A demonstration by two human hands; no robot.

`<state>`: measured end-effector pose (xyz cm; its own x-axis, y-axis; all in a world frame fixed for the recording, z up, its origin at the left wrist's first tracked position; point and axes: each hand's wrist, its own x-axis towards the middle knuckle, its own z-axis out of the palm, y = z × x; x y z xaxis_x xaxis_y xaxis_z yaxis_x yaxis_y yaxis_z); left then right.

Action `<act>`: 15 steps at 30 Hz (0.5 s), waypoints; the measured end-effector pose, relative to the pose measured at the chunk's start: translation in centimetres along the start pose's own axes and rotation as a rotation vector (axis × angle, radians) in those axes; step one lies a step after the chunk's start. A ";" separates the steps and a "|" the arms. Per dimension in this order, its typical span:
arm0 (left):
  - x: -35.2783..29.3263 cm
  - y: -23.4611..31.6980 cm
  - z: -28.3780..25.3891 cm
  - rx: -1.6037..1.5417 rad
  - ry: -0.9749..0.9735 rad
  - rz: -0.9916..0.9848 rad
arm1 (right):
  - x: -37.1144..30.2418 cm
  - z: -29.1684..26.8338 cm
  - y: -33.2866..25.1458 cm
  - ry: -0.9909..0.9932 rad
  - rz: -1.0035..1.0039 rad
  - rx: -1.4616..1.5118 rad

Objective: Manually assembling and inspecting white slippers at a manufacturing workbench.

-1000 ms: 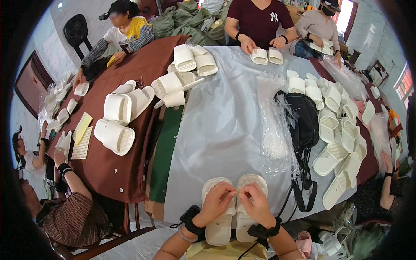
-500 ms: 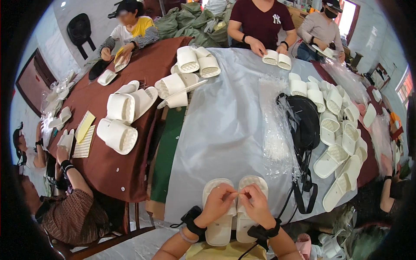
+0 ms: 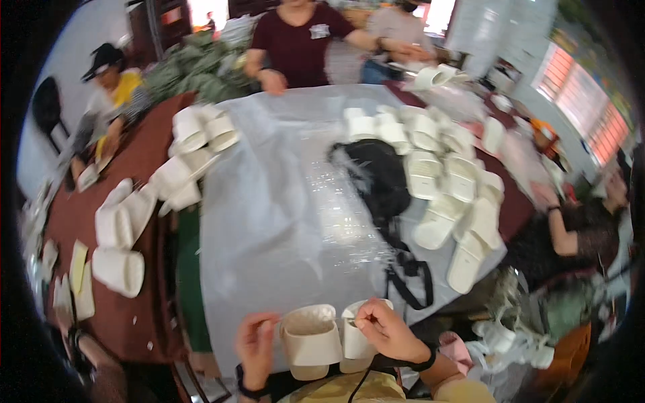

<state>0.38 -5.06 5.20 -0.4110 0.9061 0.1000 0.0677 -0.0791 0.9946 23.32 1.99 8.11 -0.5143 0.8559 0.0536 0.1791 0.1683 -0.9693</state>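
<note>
Two white slides lie side by side at the table's near edge in front of me, the left slide (image 3: 311,346) and the right slide (image 3: 355,344), with their broad straps facing up. My right hand (image 3: 393,334) is over the right slide's strap, thumb and fingertips pinched together near its upper edge. Whatever sits in that pinch is too small to name. Just left of the left slide, my left hand (image 3: 255,352) is raised and blurred, its fingers loosely bent and apart from the thumb, touching no slide.
More white slides (image 3: 443,218) are heaped at the right, beside a black bag (image 3: 376,178) and clear plastic sleeves (image 3: 339,201) on the grey sheet (image 3: 262,255). Other slides (image 3: 117,272) rest on the brown cloth (image 3: 144,322) at left. Several people work around the table.
My hands, together over the slides before, have parted; the left has moved off leftward. The view has turned right, so the table appears shifted left. The far person's hands have left the white pair.
</note>
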 end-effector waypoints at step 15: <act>9.6 4.9 -15.3 0.378 0.443 0.269 | 10.3 -35.3 -1.0 1.120 -0.369 -1.095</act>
<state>-17.14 -3.15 11.44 -0.6660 0.6113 0.4274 0.5036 -0.0542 0.8622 47.43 27.86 18.10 0.0903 0.5183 0.8504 0.9277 0.2669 -0.2611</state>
